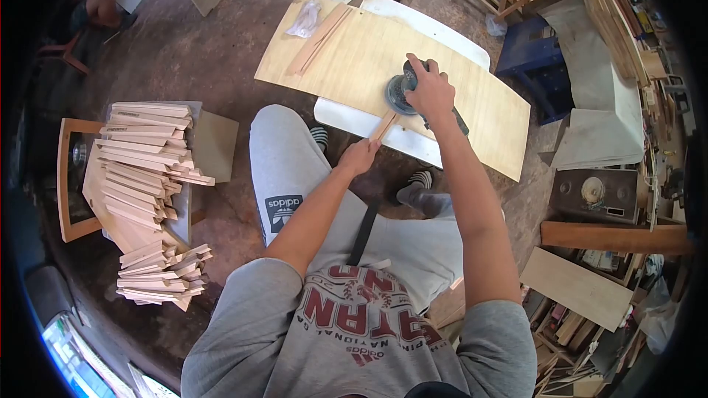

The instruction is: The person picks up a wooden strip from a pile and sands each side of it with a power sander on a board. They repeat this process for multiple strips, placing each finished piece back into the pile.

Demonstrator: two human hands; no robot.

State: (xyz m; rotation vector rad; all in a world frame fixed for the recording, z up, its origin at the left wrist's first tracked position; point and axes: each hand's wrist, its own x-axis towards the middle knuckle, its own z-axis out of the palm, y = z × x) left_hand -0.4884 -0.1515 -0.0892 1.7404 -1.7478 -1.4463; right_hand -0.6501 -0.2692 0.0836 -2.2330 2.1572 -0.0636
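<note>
My right hand (434, 92) is wrapped over the top of a dark orbital sander (403, 93), whose round pad rests at the far end of a narrow wooden strip (384, 125). Closed around the strip's near end is my left hand (359, 157). Beneath the sander lies a pale plywood board (479, 114), set across a white surface (418, 146) that shows along its edges. Farther left on the board are a few wooden strips (319, 40) and a small clear plastic bag (304, 19).
To my left, several wooden strips (140, 169) are stacked over a wooden chair (65, 206), with another pile (162, 274) nearer me. A blue cabinet (535, 59), a speaker box (594, 195) and scrap wood (575, 332) stand right. A person's leg (103, 11) shows at far left.
</note>
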